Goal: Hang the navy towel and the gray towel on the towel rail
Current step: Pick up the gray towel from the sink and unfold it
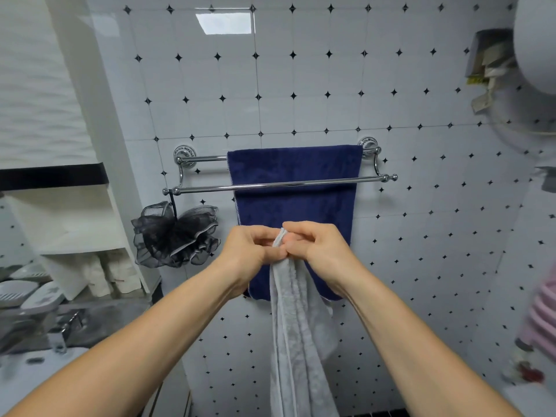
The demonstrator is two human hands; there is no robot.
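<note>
Head view: the dark wall holder (484, 52) top right has crumpled paper packets in it. 2 gray plastic soap dishes (18, 291) sit far left, contents unclear. Count: 2 towels, 1 chrome double-bar towel rail (207, 188), 1 black mesh bath pouf (174, 233) hanging off the front bar's left end. The navy blue terry towel (293, 167) is draped over the rear bar. Your left hand (243, 251) & right hand (319, 245) both pinch the light gray terry towel (296, 341) by its top edge w/ curled fingers, below the rail, in front of the navy one.
</note>
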